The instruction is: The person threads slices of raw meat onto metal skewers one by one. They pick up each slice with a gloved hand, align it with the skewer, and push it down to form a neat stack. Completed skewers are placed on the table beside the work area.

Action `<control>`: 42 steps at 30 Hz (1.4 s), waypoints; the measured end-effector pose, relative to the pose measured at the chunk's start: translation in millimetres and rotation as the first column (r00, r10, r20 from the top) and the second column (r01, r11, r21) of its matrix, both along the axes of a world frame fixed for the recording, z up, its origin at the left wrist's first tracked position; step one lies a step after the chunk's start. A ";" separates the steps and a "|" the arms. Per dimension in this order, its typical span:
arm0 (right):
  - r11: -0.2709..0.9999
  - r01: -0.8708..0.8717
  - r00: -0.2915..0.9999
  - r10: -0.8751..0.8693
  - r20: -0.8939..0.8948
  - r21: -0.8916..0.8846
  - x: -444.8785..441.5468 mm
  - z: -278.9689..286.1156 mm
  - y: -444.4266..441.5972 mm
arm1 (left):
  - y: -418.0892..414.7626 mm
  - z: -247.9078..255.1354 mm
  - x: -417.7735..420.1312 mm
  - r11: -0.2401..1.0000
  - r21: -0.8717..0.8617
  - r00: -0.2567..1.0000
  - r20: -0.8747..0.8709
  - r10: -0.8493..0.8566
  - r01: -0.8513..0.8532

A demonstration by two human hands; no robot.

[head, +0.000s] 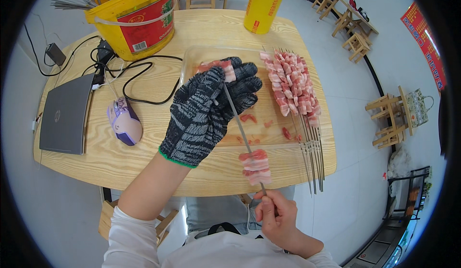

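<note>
My left hand (209,106), in a black and grey knit glove with a green cuff edge, holds a slice of raw streaky meat (226,70) between thumb and fingers, above a clear plastic tray (183,64). The upper end of a metal skewer (237,120) meets that slice. My right hand (275,210), bare, grips the skewer's lower end near the table's front edge. Folded meat (256,167) is threaded on the skewer just above my right hand. Loaded meat skewers (295,84) lie heaped across the tray's right side, their bare ends towards me. Small meat scraps (248,117) lie in the tray.
A yellow bucket (144,23) with metal skewers and red-handled tools stands at the back left. Nearby are a closed laptop (66,115), a mouse (125,122) and black cables (149,64). A yellow cylinder of film (264,7) stands behind the tray.
</note>
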State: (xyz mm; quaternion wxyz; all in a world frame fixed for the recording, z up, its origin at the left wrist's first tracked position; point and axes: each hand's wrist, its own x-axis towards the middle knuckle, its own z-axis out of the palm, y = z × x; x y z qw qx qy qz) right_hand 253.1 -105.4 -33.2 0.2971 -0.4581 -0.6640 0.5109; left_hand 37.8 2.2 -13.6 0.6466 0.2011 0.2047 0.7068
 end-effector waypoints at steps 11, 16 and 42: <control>0.996 0.033 0.999 -0.037 -0.037 -0.088 11.8 -0.3 8.3 | -4.6 3.2 -7.5 0.995 0.086 0.996 0.063 -0.061 0.056; 0.995 0.035 0.999 -0.036 -0.016 -0.091 14.2 0.0 9.8 | -6.0 10.9 -4.6 0.997 0.077 0.985 -0.168 0.035 -0.022; 0.999 0.011 0.997 -0.007 0.078 -0.043 26.5 4.8 10.8 | -3.6 4.8 -10.2 0.981 0.174 0.971 0.206 -0.124 0.088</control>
